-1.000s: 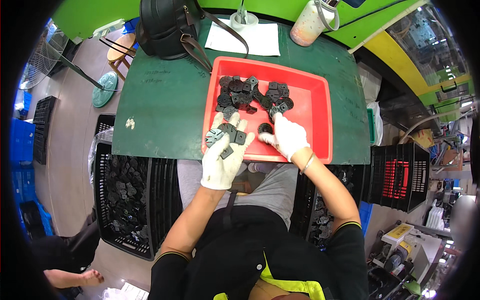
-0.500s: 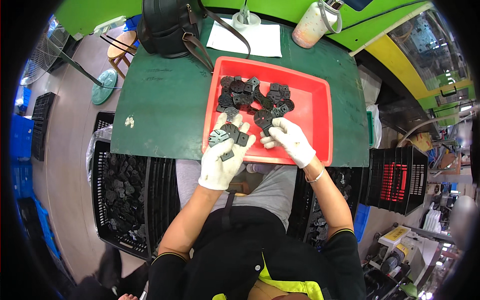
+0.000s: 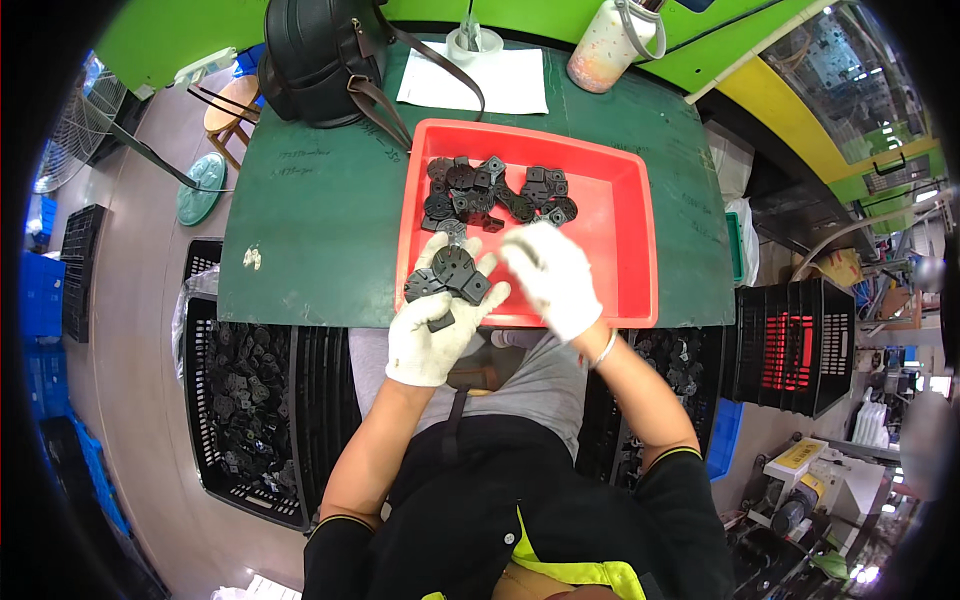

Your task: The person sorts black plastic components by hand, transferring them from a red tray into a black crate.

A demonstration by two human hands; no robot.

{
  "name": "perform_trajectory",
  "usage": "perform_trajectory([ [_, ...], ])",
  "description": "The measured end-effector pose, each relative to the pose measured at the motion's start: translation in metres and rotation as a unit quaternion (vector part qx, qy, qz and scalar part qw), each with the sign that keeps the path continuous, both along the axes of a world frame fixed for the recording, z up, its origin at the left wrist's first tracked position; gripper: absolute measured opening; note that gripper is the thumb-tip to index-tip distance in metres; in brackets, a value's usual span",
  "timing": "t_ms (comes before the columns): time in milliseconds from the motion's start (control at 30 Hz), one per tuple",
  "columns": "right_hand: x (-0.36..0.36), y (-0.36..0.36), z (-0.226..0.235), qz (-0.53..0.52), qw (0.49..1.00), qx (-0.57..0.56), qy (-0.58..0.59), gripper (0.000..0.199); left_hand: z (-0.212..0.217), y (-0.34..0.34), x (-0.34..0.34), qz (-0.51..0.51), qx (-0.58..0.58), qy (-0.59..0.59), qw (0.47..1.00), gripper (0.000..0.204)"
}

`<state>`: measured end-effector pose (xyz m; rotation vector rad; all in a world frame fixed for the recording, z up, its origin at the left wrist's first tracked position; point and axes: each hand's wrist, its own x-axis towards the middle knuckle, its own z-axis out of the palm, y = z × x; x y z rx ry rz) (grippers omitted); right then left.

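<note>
My left hand [image 3: 428,345], in a white glove, is closed round a few black plastic parts [image 3: 458,273] with round slotted discs and square tabs, over the tray's near edge. My gloved right hand [image 3: 558,280] hangs over the middle of the red tray [image 3: 643,240], smeared by motion. Its fingers are too blurred to show whether they hold anything. More black parts of the same shape [image 3: 465,185] lie heaped in the tray's left half, with a smaller cluster [image 3: 547,190] beside them.
The tray stands on a green table [image 3: 310,240]. Behind it are a black bag [image 3: 325,65], white paper [image 3: 515,85] and a bottle [image 3: 600,50]. Black crates of similar parts [image 3: 250,400] flank my legs, and a stacked black crate [image 3: 795,345] stands at right.
My right hand has moved slightly left; the disc part it gripped no longer shows there. The parts in my left hand sit differently, a dark disc now uppermost. The view has shifted slightly.
</note>
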<state>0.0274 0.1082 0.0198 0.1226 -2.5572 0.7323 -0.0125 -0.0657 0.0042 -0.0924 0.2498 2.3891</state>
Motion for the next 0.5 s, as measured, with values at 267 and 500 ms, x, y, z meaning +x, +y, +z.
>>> perform_trajectory([
  [267,-0.024,0.084,-0.035,-0.038,0.917,0.329,-0.222,0.025,-0.007,0.001,-0.002,0.003,0.002,-0.009,1.0,0.073],
  [500,-0.008,0.086,-0.032,-0.076,0.936,-0.09,-0.33,0.027,-0.003,0.001,-0.001,0.001,-0.017,-0.012,1.0,0.072],
])
